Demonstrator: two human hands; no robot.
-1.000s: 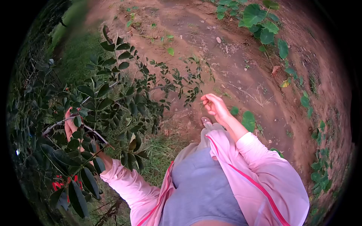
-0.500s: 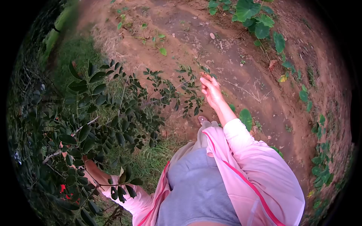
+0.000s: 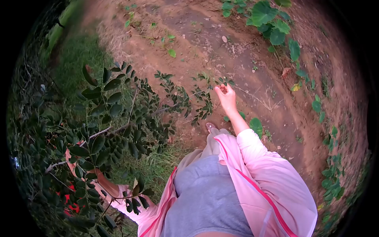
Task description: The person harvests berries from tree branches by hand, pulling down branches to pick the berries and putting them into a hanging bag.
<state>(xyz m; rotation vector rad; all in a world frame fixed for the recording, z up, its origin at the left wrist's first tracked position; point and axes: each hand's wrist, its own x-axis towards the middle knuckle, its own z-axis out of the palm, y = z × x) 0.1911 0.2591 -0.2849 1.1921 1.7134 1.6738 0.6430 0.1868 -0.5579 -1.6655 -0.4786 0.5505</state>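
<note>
Right hand (image 3: 226, 93), fingers curled, at leafy branch (image 3: 203, 103) tip.
Left hand (image 3: 70, 161) behind leaves (image 3: 79, 151) near pale stem (image 3: 99, 133); can't tell if either pinches.

- Oval dark-green leaves (image 3: 98, 144): smooth, faintly glossy, around the left fingers (image 3: 69, 158).
- Slender grey-brown woody branch (image 3: 99, 133): matt, near those fingers.
- Loose pink cloth jacket (image 3: 272, 179): matt, creased, behind the right fingers (image 3: 224, 87).
- Grey cloth shirt (image 3: 209, 191): matt.
- Reddish-brown soil (image 3: 189, 39): rough, dull, beyond the right fingers.
</note>
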